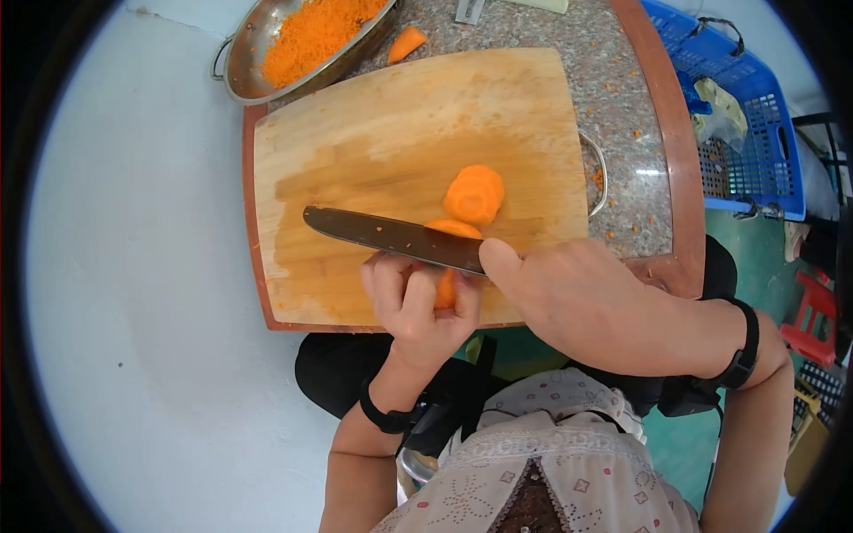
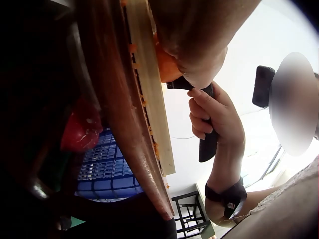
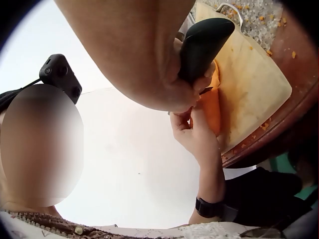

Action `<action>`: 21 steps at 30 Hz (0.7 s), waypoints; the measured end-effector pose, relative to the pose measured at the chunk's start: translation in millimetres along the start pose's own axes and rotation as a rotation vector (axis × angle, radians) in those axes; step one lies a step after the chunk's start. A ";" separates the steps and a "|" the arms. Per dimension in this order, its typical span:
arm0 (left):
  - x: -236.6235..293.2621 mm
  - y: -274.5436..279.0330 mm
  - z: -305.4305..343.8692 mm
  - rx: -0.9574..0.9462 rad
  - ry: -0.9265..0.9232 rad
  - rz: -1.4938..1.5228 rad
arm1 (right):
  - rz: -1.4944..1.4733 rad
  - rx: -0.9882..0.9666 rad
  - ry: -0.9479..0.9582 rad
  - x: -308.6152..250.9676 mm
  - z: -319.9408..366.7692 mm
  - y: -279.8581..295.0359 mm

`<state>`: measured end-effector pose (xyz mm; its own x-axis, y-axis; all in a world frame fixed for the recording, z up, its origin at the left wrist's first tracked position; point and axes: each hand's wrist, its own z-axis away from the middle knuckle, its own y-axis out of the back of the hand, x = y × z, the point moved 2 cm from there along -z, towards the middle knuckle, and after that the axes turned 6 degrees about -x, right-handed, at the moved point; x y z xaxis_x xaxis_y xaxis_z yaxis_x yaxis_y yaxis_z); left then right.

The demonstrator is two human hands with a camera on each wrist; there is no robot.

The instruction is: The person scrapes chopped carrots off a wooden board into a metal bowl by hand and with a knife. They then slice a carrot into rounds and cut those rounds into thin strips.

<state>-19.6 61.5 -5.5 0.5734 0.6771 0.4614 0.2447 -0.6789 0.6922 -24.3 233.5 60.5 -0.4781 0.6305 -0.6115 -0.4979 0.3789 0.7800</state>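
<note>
My right hand (image 1: 582, 302) grips a kitchen knife (image 1: 378, 232), the thumb at the heel of its blade. In the right wrist view the knife's black handle (image 3: 205, 47) sticks out of the fist. The blade lies across the cutting board (image 1: 355, 164) and points left. On its near side my left hand (image 1: 418, 306) holds a carrot (image 1: 443, 291), mostly hidden by the fingers; its orange side (image 3: 213, 112) shows in the right wrist view. Just beyond the blade lies a cut carrot slice (image 1: 454, 228), with round carrot slices (image 1: 474, 194) behind it.
A metal pan (image 1: 244, 67) of shredded carrot stands at the back left, beside a carrot chunk (image 1: 407, 43). The board lies on a granite table (image 1: 626, 142) with a wooden rim, carrot bits scattered about. A blue basket (image 1: 764, 133) and a red stool (image 1: 810, 320) are to the right.
</note>
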 end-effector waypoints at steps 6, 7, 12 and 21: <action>-0.8 -3.7 3.5 0.037 0.021 0.003 | 0.003 0.002 -0.011 11.0 -15.9 -5.2; -1.4 -4.1 4.3 0.048 0.019 0.001 | -0.002 -0.002 -0.023 12.6 -18.5 -8.3; -1.0 -3.5 4.1 0.041 -0.001 -0.030 | 0.010 0.024 -0.049 15.8 -17.3 -14.5; 2.0 1.0 -1.5 0.027 -0.043 -0.057 | 0.111 0.049 -0.102 -3.4 7.9 12.0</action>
<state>-19.3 62.6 -3.0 0.5908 0.7023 0.3971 0.2982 -0.6474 0.7014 -23.0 241.3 73.0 -0.4512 0.7348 -0.5065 -0.4094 0.3339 0.8491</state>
